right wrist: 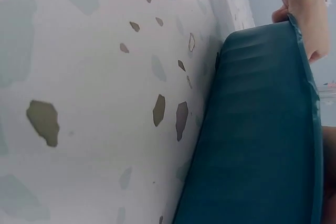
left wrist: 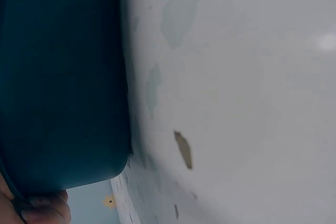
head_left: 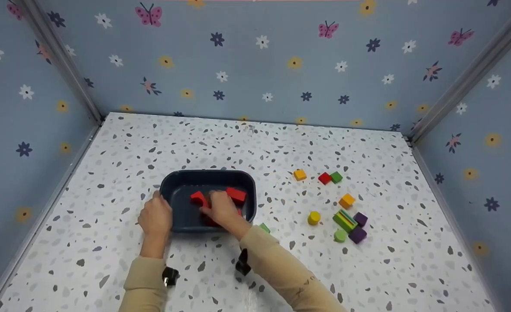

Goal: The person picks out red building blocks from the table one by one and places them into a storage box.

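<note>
A dark blue plastic bin (head_left: 179, 173) stands on the speckled table, with several red blocks (head_left: 237, 196) inside, one of them an arch-shaped block (head_left: 199, 199). My left hand (head_left: 156, 215) grips the bin's left rim; in the left wrist view its curled fingers (left wrist: 50, 208) show at the rim. Down inside the bin is my right hand (head_left: 223, 210), among the red blocks, thumb toward the left. Its fingertips are hidden, so I cannot tell whether they pinch a block. In the right wrist view, the bin's wall (right wrist: 257, 129) covers most of that hand.
Right of the bin lie loose blocks: a yellow cylinder (head_left: 314, 218), orange cubes (head_left: 347, 200), a red cube (head_left: 325, 178), a green cube (head_left: 336, 177), purple cubes (head_left: 357, 234) and a striped green stack (head_left: 345, 221). A green piece (head_left: 264, 227) lies by my right sleeve. Patterned walls enclose the table.
</note>
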`<state>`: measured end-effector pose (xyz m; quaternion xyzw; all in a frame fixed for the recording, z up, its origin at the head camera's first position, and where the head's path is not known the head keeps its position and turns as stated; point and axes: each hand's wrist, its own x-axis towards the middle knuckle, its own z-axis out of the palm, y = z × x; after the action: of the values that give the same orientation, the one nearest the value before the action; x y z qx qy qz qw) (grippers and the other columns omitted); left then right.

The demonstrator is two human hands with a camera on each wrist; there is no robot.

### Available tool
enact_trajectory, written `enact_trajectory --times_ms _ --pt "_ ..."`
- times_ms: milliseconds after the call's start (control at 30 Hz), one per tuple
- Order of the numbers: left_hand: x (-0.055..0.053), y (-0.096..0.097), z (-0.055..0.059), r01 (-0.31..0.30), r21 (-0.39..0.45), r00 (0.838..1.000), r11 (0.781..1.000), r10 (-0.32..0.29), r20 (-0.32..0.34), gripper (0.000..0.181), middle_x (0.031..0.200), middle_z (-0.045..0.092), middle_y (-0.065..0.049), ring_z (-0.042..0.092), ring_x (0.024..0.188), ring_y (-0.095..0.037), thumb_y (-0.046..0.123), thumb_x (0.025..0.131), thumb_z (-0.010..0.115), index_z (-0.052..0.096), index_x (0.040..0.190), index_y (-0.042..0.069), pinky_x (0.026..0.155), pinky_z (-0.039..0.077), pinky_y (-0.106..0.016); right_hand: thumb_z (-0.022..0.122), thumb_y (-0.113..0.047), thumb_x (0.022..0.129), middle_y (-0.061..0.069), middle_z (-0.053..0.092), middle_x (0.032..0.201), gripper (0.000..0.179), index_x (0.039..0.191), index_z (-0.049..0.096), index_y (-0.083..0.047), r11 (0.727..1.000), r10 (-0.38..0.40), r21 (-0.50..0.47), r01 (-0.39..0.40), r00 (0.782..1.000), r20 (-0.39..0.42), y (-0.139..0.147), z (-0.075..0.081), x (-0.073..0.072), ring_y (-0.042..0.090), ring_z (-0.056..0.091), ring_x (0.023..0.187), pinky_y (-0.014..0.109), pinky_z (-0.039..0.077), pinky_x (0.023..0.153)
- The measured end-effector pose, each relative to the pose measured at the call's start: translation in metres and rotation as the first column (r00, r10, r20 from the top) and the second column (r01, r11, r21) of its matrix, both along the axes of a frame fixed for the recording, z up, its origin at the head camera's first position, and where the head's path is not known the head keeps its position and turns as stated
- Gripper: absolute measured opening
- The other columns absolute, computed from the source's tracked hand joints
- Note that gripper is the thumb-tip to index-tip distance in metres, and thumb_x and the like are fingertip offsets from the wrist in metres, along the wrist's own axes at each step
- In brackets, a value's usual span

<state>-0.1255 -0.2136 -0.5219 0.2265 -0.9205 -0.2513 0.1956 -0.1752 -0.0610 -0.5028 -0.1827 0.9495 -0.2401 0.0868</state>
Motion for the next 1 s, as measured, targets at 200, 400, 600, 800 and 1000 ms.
enact_trajectory --times_ms 200,400,600,800,1000 --pt "0.000 -0.001 0.001 -0.009 -0.010 1.000 1.000 0.009 -0.006 0.021 0.077 0.057 -0.032 0.054 0.063 -0.051 0.009 0.090 0.041 0.053 0.096 -0.006 0.052 0.039 -0.057 0.066 -0.020 0.080 0.002 0.063 0.087 0.021 0.096 0.065 -0.007 0.994 0.038 -0.102 -0.042 0.998 -0.040 0.010 0.008 0.004 0.006 0.055 0.074 0.017 0.043 0.063" --pt "-0.001 -0.001 0.000 -0.016 -0.014 1.000 1.000 0.016 -0.012 0.019 0.076 0.057 -0.032 0.054 0.063 -0.051 0.009 0.089 0.041 0.053 0.094 -0.006 0.051 0.039 -0.057 0.066 -0.014 0.079 0.001 0.065 0.084 0.016 0.093 0.066 -0.007 0.972 0.083 -0.205 -0.115 0.983 -0.162 0.025 0.013 0.007 0.006 0.057 0.069 0.016 0.043 0.061" --pt "-0.001 -0.001 0.002 -0.008 -0.010 1.000 1.000 0.008 -0.014 0.021 0.076 0.057 -0.032 0.054 0.063 -0.051 0.008 0.089 0.041 0.054 0.097 -0.006 0.051 0.039 -0.057 0.064 -0.010 0.080 0.001 0.064 0.080 0.012 0.089 0.066 -0.004 0.941 0.129 -0.276 -0.198 0.960 -0.249 0.039 0.016 0.009 0.005 0.055 0.067 0.015 0.042 0.060" --pt "-0.001 -0.002 0.000 0.008 -0.015 1.000 1.000 -0.008 -0.015 0.020 0.075 0.058 -0.032 0.055 0.062 -0.050 0.007 0.090 0.041 0.054 0.096 -0.007 0.051 0.039 -0.056 0.062 -0.009 0.081 0.001 0.061 0.081 0.010 0.089 0.065 -0.004 0.933 0.154 -0.257 -0.252 0.925 -0.346 0.054 0.017 0.014 0.006 0.056 0.069 0.015 0.043 0.062" --pt "-0.001 -0.002 -0.002 0.012 -0.013 1.000 1.000 -0.012 0.002 0.021 0.075 0.058 -0.032 0.055 0.062 -0.049 0.007 0.090 0.040 0.054 0.097 -0.007 0.051 0.039 -0.056 0.061 -0.010 0.082 0.004 0.060 0.087 0.013 0.092 0.065 -0.003 0.937 0.170 -0.218 -0.273 0.901 -0.399 0.070 0.022 0.016 0.009 0.058 0.076 0.017 0.045 0.066"
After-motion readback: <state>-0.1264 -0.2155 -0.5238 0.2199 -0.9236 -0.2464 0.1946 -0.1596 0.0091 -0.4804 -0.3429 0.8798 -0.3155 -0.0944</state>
